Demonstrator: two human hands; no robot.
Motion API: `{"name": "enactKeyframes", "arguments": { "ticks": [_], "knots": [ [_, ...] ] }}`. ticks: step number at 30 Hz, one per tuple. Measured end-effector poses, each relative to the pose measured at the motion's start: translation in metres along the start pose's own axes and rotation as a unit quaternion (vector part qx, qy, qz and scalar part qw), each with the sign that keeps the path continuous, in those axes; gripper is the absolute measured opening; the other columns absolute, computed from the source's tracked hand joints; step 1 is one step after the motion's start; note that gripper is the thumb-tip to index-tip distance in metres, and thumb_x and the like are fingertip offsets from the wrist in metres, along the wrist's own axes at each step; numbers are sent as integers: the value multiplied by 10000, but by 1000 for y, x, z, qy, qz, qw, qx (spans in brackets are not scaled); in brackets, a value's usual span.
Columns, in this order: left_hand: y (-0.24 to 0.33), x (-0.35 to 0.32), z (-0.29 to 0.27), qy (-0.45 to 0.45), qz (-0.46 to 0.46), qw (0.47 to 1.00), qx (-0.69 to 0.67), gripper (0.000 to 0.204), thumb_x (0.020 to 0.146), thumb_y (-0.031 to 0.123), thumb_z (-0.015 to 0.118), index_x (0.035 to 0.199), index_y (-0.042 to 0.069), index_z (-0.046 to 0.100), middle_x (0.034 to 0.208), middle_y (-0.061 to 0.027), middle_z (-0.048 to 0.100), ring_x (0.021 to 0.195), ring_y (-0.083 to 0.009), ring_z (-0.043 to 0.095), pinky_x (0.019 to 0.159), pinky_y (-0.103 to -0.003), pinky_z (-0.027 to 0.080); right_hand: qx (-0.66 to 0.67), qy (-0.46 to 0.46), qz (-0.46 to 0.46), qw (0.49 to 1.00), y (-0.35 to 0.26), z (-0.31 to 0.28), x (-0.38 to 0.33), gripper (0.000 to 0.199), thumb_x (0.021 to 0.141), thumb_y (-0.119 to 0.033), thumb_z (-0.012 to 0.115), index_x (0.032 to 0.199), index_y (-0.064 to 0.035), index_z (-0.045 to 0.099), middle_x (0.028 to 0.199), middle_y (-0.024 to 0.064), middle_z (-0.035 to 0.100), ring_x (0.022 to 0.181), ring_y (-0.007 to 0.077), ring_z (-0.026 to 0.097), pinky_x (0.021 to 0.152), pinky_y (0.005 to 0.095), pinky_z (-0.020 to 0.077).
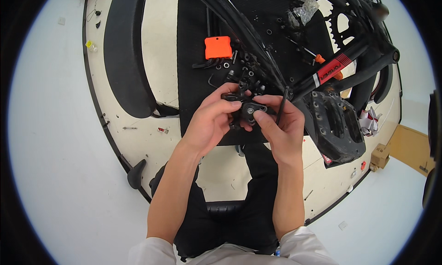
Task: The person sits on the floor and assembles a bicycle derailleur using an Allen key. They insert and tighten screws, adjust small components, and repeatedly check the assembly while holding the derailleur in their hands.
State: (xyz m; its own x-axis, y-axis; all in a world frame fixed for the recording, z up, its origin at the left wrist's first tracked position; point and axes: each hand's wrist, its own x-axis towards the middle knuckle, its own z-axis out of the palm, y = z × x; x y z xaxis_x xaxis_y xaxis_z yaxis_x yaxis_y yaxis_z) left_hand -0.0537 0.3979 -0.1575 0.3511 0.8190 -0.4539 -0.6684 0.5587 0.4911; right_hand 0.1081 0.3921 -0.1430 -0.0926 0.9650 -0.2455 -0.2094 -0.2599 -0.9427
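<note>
Over the near edge of a black mat, both hands grip a black bicycle brake caliper [249, 109] with a round bolt in its middle. My left hand [212, 115] pinches its left side, thumb on top. On its right side, my right hand [282, 127] presses with thumb and fingers. A thin black hex key [282, 104] also sticks up from the right hand's fingers. Just beyond the fingers lie small bolts, washers [226, 65] and other black parts; the caliper's underside is hidden.
An orange hex key holder [218, 47] lies on the mat [193, 87]. A black bicycle frame [338, 68] with a red band reaches in from the far right, near a large pedal [338, 127]. An orange-handled screwdriver [317, 58] lies behind it. A long black seat [126, 53] stands left.
</note>
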Motion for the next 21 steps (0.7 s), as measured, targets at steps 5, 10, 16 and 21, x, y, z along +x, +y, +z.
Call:
{"name": "enactKeyframes", "arguments": {
  "ticks": [5, 10, 16, 21],
  "knots": [
    [-3, -1, -1, -32, 8, 999, 3, 399, 897, 123, 524, 1263, -7, 432, 1037, -118, 586, 878, -213, 598, 767, -348, 480, 25, -18, 27, 999, -5, -3, 0, 247, 858, 36, 629, 1105, 39, 635, 854, 86, 662, 508, 10, 430, 419, 169, 243],
    [-5, -1, 0, -54, 22, 998, -20, 410, 882, 114, 499, 1267, -7, 429, 1037, -118, 585, 877, -220, 591, 779, -356, 469, 70, -21, 75, 995, -4, -11, 0, 258, 869, 30, 611, 1126, 43, 628, 867, 122, 664, 499, 24, 445, 392, 168, 240],
    [-6, 1, -4, -68, 27, 997, -1, 423, 864, 101, 490, 1268, -7, 426, 1050, -126, 578, 890, -225, 577, 788, -364, 460, 35, 14, 63, 997, -7, -6, 1, 259, 862, 31, 625, 1121, 47, 628, 902, 112, 663, 496, 22, 439, 395, 168, 243],
    [-7, -1, -3, -50, 34, 998, 13, 396, 901, 123, 503, 1267, -2, 421, 1043, -115, 573, 889, -212, 564, 780, -353, 453, 29, -36, 59, 997, -3, -13, 1, 245, 872, 12, 654, 1117, 8, 650, 999, 67, 665, 621, 34, 534, 452, 162, 297]
  ]
}}
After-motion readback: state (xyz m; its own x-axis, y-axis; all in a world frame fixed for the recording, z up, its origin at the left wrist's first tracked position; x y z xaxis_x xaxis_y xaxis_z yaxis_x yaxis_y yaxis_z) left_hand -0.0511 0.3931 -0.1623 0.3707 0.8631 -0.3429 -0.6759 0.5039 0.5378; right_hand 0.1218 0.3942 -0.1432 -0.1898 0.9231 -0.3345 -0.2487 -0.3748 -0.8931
